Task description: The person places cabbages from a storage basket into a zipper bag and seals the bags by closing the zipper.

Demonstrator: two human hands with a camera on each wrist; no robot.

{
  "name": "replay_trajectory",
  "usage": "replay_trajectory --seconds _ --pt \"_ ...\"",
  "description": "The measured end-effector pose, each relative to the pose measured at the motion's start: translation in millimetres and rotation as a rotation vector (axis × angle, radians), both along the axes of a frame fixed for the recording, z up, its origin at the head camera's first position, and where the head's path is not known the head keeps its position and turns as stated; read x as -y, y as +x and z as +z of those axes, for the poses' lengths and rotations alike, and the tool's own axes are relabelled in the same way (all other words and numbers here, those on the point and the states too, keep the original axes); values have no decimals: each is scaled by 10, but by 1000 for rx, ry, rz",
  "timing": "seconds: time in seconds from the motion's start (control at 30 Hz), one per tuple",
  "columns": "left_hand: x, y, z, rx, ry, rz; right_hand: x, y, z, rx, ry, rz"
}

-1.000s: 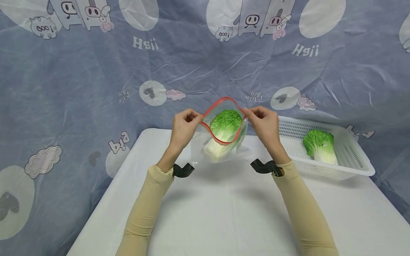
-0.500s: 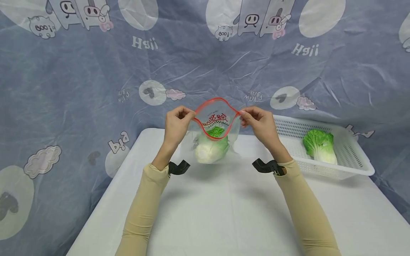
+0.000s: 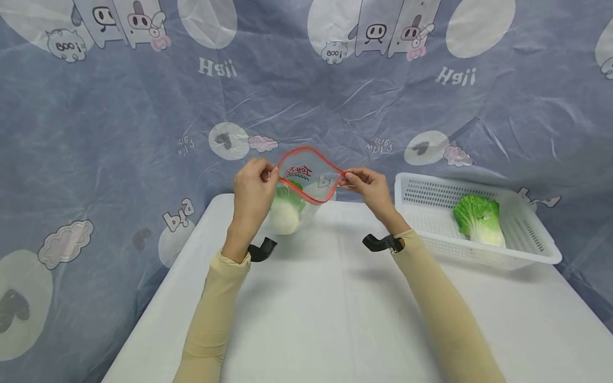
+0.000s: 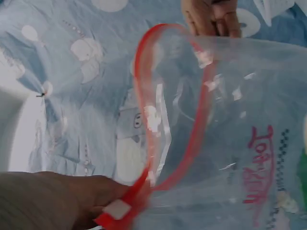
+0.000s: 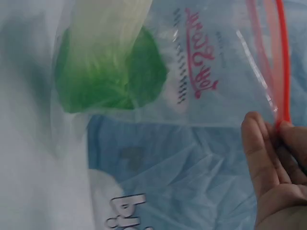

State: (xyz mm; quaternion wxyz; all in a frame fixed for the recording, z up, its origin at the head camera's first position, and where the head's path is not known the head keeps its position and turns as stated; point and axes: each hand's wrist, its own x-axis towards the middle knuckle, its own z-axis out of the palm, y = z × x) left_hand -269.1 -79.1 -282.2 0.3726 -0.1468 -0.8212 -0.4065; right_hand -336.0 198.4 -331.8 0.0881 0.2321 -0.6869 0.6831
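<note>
A clear zip bag with a red-edged mouth hangs between both hands over the table, its mouth spread wide. Inside it lies a Chinese cabbage, white base toward the person, mostly behind the plastic. My left hand pinches the left corner of the mouth; in the left wrist view a white slider sits on the red strip by that hand. My right hand pinches the opposite corner between thumb and fingers. Red lettering shows on the bag in the right wrist view, with the green leaves toward its bottom end.
A white perforated basket stands on the right side of the white table, holding another Chinese cabbage. A blue-grey patterned cloth hangs close behind the table.
Both hands have moved left with the bag. The cabbage has swung to the left side of the bag, and less of it shows through the mouth.
</note>
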Motion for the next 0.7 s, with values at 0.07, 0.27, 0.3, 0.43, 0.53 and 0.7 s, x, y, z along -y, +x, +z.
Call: replay_trajectory --seconds 0.07,0.27,0.3,0.43,0.53,0.7 --pt "-28 86 16 117 -123 -8 11 -13 -75 22 47 -4" --pt "-109 198 -14 592 -355 -303 -68 -12 -248 75 148 -11" --pt "-132 180 -34 647 -366 -345 -97 -11 -265 82 152 -3" --pt "-281 48 -142 741 -355 -395 -238 -99 -421 126 177 8" --pt "-421 -60 -252 742 -283 -379 -322 -149 -557 162 199 7" --pt "-610 -188 -431 676 -94 -398 -410 -84 -639 182 249 14"
